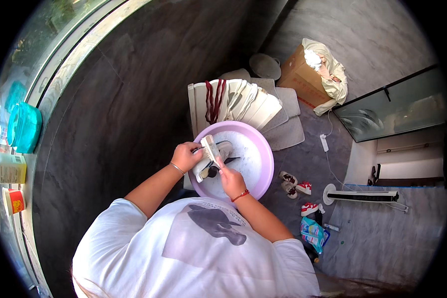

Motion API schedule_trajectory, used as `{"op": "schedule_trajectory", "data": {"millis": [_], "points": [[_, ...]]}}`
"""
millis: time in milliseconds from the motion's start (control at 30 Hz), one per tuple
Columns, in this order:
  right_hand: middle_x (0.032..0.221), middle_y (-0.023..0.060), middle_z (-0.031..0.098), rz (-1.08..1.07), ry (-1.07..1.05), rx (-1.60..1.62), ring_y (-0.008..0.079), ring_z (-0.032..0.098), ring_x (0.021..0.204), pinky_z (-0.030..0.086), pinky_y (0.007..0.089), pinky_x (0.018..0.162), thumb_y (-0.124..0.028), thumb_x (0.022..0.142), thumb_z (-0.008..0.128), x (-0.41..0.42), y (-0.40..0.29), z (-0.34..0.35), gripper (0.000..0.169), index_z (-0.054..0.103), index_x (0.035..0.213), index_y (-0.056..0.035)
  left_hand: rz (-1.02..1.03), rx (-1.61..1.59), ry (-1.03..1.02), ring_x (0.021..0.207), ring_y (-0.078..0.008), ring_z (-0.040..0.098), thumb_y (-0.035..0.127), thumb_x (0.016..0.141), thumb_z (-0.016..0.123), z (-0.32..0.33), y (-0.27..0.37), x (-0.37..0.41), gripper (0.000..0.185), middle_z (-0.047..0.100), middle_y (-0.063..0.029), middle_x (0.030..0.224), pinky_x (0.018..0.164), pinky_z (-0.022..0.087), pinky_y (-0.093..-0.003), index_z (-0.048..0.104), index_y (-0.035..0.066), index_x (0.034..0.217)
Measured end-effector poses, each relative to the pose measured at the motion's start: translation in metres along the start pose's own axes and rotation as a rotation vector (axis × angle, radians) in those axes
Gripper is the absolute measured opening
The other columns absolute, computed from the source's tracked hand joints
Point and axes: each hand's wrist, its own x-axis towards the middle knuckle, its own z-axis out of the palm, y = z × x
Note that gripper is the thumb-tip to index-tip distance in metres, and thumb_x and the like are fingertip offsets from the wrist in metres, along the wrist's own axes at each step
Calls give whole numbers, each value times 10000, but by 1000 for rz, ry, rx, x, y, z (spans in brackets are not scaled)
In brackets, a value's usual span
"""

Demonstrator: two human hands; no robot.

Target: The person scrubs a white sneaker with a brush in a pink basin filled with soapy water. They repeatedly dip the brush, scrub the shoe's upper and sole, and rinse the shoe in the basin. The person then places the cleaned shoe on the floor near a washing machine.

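In front of me stands a round lilac plastic basin (267,164) holding sudsy water (247,149). A wet shoe (200,172), whitish with dark parts, is tilted over the basin's near left side. My left hand (186,156) pinches a dark edge of the shoe, though its fingertips are partly hidden. A scrub brush (210,143) with pale bristles is gripped by the handle in my right hand (232,181). The bristles lie against the shoe's upper, close to my left fingers. Part of the shoe is covered by the brush.
Behind the basin is a white slatted rack (242,98) with dark red and white laces. Grey mats (285,130) and a cardboard box (305,74) lie beyond. Several shoes (290,182), a detergent bag (313,234), a tower fan (363,196) and a power strip (323,142) are at right.
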Motion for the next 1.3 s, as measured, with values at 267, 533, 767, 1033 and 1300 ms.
{"op": "schedule_trajectory", "data": {"millis": [267, 533, 767, 1033, 1300], "points": [[819, 218, 652, 629, -41, -306, 386, 634, 729, 502, 469, 677, -195, 962, 489, -22, 126, -23, 423, 528, 1377, -262, 116, 15, -28, 708, -297, 673, 198, 770, 664, 1, 9, -3, 277, 688, -186, 877, 674, 542, -369, 735, 32, 980], [585, -19, 364, 1229, 52, 1224, 104, 317, 412, 320, 280, 393, -220, 994, 477, -7, 75, -40, 407, 524, 1387, -312, 44, 16, -27, 741, -314, 677, 219, 772, 665, -3, 5, -5, 283, 691, -189, 907, 713, 547, -366, 737, 26, 965], [648, 154, 587, 141, -136, 92, 285, 565, 560, 445, 398, 532, -132, 937, 549, -13, 8, -26, 493, 503, 1411, -257, 59, 14, -11, 679, -269, 671, 190, 778, 660, 1, -1, -3, 271, 683, -181, 881, 647, 539, -340, 731, 18, 975], [677, 231, 606, 288, -43, -123, 411, 610, 625, 481, 484, 598, -151, 942, 526, -15, 24, -14, 501, 466, 1429, -252, 96, 26, -10, 728, -303, 675, 197, 769, 667, 2, 3, -2, 280, 686, -189, 884, 685, 542, -356, 730, 10, 969], [767, 227, 654, 553, -63, -352, 379, 635, 625, 499, 481, 603, -162, 948, 516, -34, 132, -19, 497, 455, 1437, -235, 56, 2, -97, 770, -335, 672, 223, 764, 676, 0, 20, -7, 280, 685, -181, 883, 745, 548, -380, 734, 21, 950]]}}
